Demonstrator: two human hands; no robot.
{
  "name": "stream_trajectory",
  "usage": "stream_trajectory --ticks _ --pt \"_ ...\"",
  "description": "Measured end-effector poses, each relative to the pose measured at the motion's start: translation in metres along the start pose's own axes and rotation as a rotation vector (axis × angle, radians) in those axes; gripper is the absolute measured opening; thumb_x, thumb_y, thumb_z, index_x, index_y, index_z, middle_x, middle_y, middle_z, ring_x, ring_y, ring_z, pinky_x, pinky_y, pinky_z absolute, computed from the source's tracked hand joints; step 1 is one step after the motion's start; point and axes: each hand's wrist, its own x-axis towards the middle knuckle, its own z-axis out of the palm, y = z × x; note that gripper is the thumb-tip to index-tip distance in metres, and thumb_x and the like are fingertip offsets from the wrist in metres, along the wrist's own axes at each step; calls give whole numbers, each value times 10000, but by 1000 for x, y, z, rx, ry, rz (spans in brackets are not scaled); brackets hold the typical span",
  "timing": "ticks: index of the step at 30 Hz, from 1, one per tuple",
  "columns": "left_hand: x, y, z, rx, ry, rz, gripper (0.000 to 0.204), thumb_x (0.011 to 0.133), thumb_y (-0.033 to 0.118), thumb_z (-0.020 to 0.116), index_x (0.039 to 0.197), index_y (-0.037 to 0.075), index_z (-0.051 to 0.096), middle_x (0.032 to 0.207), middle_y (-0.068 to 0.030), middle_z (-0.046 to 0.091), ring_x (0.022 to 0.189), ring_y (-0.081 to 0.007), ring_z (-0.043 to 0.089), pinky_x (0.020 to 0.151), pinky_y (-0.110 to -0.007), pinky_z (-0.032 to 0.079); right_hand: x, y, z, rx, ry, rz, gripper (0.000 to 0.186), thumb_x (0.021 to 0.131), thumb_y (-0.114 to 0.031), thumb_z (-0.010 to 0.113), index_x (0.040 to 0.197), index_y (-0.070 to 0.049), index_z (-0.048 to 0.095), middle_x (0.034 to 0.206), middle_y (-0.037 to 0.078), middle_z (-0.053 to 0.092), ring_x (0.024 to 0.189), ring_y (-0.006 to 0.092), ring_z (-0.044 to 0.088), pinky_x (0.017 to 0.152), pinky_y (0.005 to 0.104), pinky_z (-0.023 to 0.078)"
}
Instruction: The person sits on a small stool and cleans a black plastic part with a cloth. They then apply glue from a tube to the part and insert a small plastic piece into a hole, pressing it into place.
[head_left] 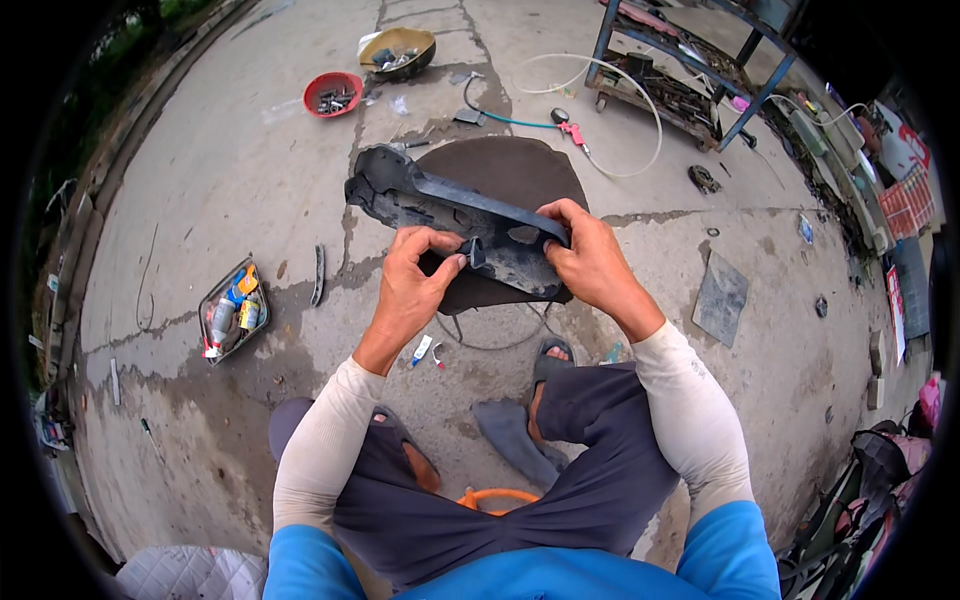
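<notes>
Both hands on a dark plastic panel (450,215) over the concrete
Left hand (415,275) fingers pinching its near edge, right hand (590,255) fingers curled round the end, red bowl (333,94) well behind

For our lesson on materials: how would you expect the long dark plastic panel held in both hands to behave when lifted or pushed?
The dark plastic panel probably stays fairly stiff: it juts out past the left hand without drooping. It seems light, since the right hand pinches just its edge. Its flat, irregular shape suggests it would slide rather than roll.
</notes>
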Motion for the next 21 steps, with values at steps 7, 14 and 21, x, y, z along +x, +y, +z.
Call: stream_trajectory --ticks 7,14,21 --pt "-3 4 1 27 -12 22 169 847 8 760 1008 24 712 1047 -65 707 1029 -188 619 936 -315 486 -2 0 -2 -16 44 -34 315 856 -22 651 1169 1 640 856 161 681 772 226 643 734 357 511" --pt "-7 6 0 9 -1 -34 258 870 43 748 1127 30 728 1060 -65 665 1020 -182 628 940 -303 485 -6 -1 -8 -136 -73 55 439 848 -89 705 1260 2 585 882 156 680 817 224 641 756 362 505" --pt "-10 0 -3 -35 29 -39 303 909 17 708 1209 46 728 1104 -67 687 1015 -170 636 932 -296 496 -7 0 -2 -37 55 -75 465 867 -84 722 1305 -21 579 1098 161 658 1006 256 647 886 377 505"
